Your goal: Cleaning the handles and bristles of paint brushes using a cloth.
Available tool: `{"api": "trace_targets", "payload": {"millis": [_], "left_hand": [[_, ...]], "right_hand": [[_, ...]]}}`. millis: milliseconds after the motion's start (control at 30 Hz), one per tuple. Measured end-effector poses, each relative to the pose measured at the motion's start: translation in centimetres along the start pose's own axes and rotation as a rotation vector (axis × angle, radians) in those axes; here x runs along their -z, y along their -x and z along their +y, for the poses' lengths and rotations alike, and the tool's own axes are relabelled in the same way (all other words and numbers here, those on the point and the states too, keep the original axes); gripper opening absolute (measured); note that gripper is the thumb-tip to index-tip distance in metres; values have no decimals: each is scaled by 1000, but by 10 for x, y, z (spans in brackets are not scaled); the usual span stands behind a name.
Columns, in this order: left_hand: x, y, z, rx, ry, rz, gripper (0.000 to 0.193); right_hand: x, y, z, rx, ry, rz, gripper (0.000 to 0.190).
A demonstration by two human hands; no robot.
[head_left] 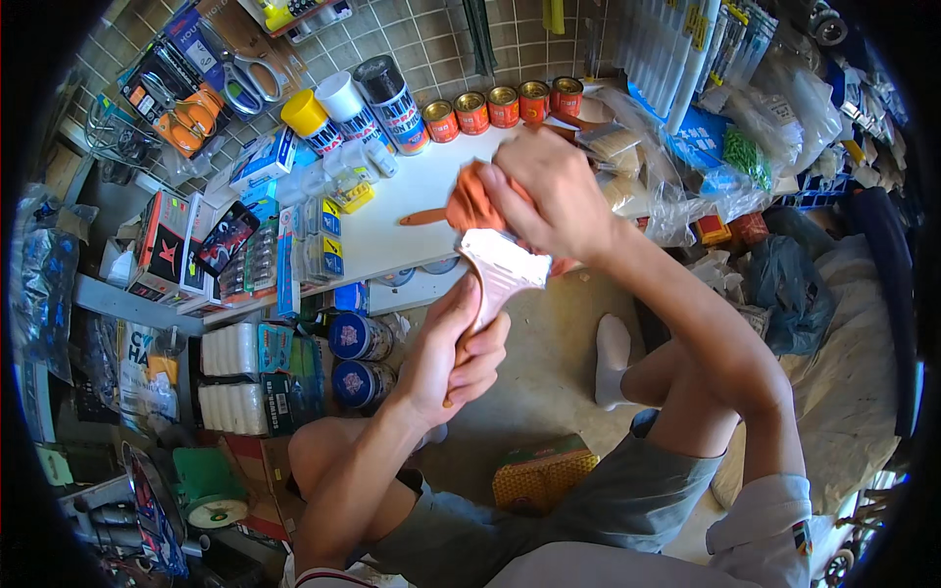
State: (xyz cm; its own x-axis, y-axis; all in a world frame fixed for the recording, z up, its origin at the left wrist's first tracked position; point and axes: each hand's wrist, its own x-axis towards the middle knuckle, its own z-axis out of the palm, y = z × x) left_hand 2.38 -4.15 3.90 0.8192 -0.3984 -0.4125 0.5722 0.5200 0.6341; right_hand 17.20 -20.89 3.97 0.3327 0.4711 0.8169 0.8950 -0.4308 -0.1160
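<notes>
My left hand (459,353) grips the wooden handle of a wide flat paintbrush (496,290), tilted up and away from me. Its metal ferrule shines brightly, and the bristles are hidden. Bunched in my right hand (555,191) is an orange cloth (474,202), right at the far end of the ferrule. Past the cloth, a brown handle (423,217) lies on the white shelf (375,242); its other end is covered. More flat brushes (617,147) with pale bristles rest to the right of my right hand, partly among clear plastic.
Several small orange-red cans (503,108) and spray cans (393,106) line the shelf's back. A phone (229,237) leans among boxes at left. Blue-lidded tins (360,338) stand below. A yellow box (544,474) sits on the floor between my legs. Plastic bags (786,287) crowd the right.
</notes>
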Motion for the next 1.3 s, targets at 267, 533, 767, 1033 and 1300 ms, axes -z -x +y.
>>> {"api": "trace_targets", "payload": {"millis": [267, 533, 767, 1033, 1300], "left_hand": [[15, 11, -4, -55, -198, -138, 43], [52, -36, 21, -263, -857, 306, 46], [43, -182, 38, -717, -1707, 350, 52], [28, -301, 73, -751, -1544, 382, 55], [-36, -134, 47, -561, -1515, -214, 28]], "right_hand": [[1, 25, 47, 40, 86, -35, 32], [13, 65, -42, -129, -105, -1424, 15], [1, 151, -140, 93, -299, -1317, 14], [2, 145, -151, 182, -120, -1250, 8], [19, 114, -125, 79, -181, -1304, 9]]}}
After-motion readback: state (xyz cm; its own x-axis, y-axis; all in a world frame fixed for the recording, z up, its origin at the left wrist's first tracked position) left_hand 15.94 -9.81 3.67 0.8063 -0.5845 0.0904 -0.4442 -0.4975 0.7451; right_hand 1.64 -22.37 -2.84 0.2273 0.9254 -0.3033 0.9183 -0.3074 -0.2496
